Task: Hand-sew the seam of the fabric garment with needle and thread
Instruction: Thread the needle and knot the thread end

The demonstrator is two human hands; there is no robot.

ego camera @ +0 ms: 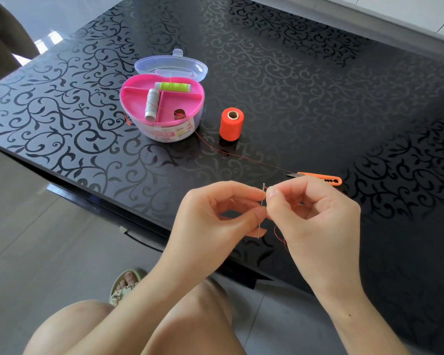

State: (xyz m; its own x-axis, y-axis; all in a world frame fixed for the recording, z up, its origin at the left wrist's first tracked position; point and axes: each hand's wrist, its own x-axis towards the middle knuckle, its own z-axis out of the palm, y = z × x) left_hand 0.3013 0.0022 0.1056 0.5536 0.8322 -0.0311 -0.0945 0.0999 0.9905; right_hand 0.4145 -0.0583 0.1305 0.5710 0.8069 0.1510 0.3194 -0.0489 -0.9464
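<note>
Nearest me, my left hand pinches the needle upright; my right hand pinches orange thread at its eye. Beyond lie orange snips, an orange spool and an open pink sewing box on the black table.

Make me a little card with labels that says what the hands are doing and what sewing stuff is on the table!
left hand: pinches the needle, eye end up
right hand: pinches the orange thread at the needle's eye
step: threading, it seems
orange spool: stands upright on the black table, right of the pink box
pink box: lid open; holds a green spool, a grey spool and a thimble
snips: lie on the table beyond the right hand
</note>
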